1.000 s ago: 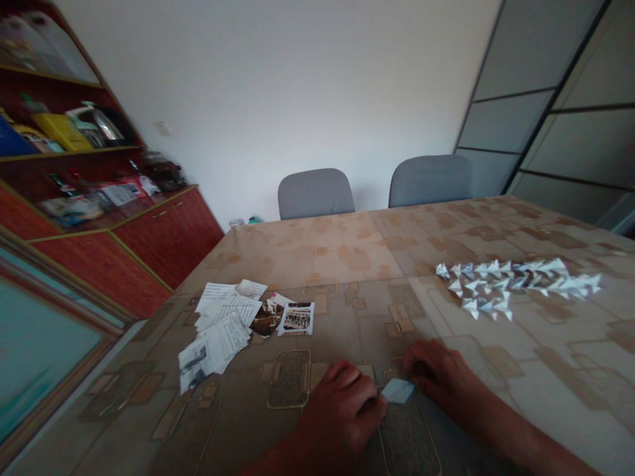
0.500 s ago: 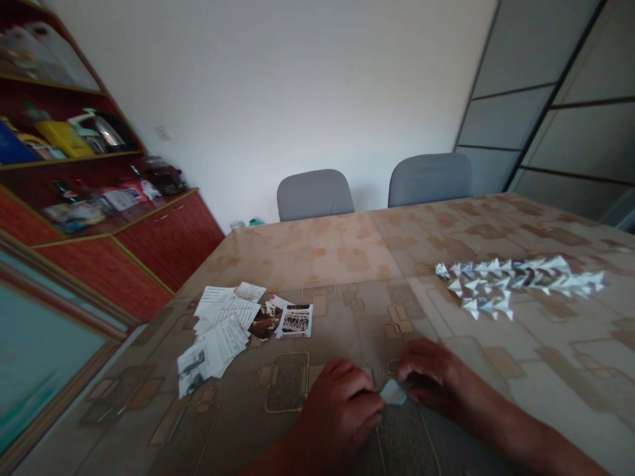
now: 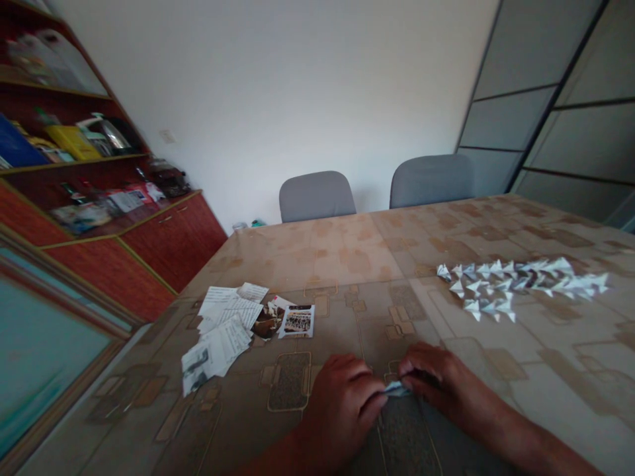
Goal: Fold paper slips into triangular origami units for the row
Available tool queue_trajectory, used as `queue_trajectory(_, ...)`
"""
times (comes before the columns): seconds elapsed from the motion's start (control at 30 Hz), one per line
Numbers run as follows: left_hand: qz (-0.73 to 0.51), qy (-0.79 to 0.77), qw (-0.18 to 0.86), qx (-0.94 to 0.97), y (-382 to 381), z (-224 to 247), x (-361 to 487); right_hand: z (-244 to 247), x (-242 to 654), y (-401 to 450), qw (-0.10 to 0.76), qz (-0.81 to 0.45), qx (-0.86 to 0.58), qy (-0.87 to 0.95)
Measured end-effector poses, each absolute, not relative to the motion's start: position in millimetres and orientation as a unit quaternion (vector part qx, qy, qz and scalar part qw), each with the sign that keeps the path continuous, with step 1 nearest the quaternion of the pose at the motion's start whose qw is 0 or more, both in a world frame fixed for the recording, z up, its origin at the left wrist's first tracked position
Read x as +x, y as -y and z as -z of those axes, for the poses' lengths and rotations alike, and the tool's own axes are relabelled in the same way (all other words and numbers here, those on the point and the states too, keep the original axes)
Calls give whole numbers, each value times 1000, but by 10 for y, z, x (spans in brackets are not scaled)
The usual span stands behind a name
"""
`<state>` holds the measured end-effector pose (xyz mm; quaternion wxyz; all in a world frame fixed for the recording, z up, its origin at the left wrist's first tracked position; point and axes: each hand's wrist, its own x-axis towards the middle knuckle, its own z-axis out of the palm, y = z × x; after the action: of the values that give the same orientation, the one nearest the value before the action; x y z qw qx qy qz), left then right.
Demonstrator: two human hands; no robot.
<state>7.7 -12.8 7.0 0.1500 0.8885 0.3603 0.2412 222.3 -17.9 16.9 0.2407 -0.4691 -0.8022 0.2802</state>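
Note:
Between my hands, low over the near part of the table, is a small piece of folded paper (image 3: 397,389). My left hand (image 3: 342,403) pinches its left end between thumb and fingers. On the other end, my right hand (image 3: 436,377) is closed, fingertips on the paper's right edge. The fingers cover both ends, so the full fold is hidden. To the left lies a loose pile of cut paper sheets (image 3: 223,340), some printed with text and pictures. Rows of pointed folded paper pieces (image 3: 489,305) stand at the right.
A patterned cloth covers the table (image 3: 342,258). Two grey chairs (image 3: 317,196) stand along its far side by the wall. At the left is a red-brown cabinet (image 3: 169,244) with filled shelves; sliding panels (image 3: 516,119) are at the right.
The folded paper has tilted between my fingers and now shows as a thinner strip. My right fingertips have closed in over its right edge. The camera view has shifted slightly.

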Motion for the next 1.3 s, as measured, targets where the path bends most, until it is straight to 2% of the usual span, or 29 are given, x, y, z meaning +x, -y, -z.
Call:
queue_trajectory(0.2,-238,-438,248,831,121,-74,76,-209,2229,192,273,-274,-444,808)
queue_trajectory(0.33,-249,-447,266,817,126,-47,73,-174,2199,181,267,-227,-444,824)
queue_trajectory(0.47,-249,-435,251,828,139,-42,79,-141,2159,173,258,-208,-450,829)
queue_trajectory(0.7,-213,-427,164,863,117,-69,80,-46,2145,129,256,-187,-447,836)
queue_trajectory(1.3,-222,-389,125,886,110,-34,61,-83,2117,124,255,-184,-450,835)
